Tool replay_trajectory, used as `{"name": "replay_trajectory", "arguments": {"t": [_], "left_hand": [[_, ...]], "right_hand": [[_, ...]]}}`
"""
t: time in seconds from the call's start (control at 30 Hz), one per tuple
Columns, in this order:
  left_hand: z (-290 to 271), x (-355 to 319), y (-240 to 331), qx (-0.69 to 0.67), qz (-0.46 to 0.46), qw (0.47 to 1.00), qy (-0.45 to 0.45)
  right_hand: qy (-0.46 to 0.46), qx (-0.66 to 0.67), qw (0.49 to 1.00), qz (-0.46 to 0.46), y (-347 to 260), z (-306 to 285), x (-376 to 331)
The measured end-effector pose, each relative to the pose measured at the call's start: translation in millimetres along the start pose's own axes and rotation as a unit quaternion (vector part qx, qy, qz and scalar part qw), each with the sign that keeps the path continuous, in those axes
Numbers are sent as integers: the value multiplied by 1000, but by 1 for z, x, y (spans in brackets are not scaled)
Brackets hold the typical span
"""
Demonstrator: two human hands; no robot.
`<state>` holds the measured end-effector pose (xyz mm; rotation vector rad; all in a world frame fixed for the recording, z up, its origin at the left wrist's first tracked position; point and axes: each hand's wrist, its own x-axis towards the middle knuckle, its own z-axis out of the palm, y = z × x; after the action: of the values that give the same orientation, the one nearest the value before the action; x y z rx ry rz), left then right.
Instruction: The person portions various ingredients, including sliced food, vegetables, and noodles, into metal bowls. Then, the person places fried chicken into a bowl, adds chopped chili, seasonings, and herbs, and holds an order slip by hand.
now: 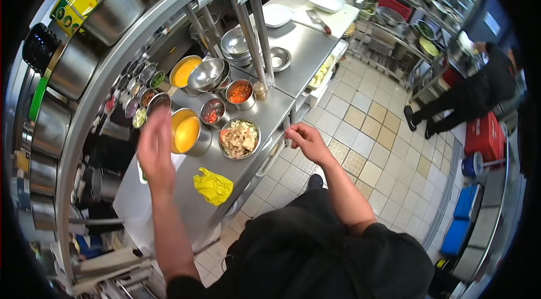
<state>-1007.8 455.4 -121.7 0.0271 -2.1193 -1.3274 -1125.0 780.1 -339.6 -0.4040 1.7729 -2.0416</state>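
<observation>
Blurred left hand (pixel 155 150) over yellow sauce pot (pixel 187 132), right hand (pixel 304 138) at counter (pixel 248 178) edge

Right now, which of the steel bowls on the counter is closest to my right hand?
The wide bowl of pale chopped food at the counter's front edge, just left of your right hand; the other bowls sit further back.
</observation>
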Motion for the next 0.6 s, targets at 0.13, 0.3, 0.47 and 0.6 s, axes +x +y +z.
{"name": "replay_trajectory", "arguments": {"t": [0.13,0.3,0.47,0.6], "left_hand": [[95,153,10,21,84,988,131],[145,213,3,-28,21,981,189],[137,207,-12,-54,4,979,199],[143,206,-9,-13,-12,971,238]], "right_hand": [[-25,-42,997,68,-3,-90,-21],[35,-74,990,111,-16,-212,-54],[60,-83,989,105,-44,-261,-33],[6,-104,991,88,-67,-258,37]]}}
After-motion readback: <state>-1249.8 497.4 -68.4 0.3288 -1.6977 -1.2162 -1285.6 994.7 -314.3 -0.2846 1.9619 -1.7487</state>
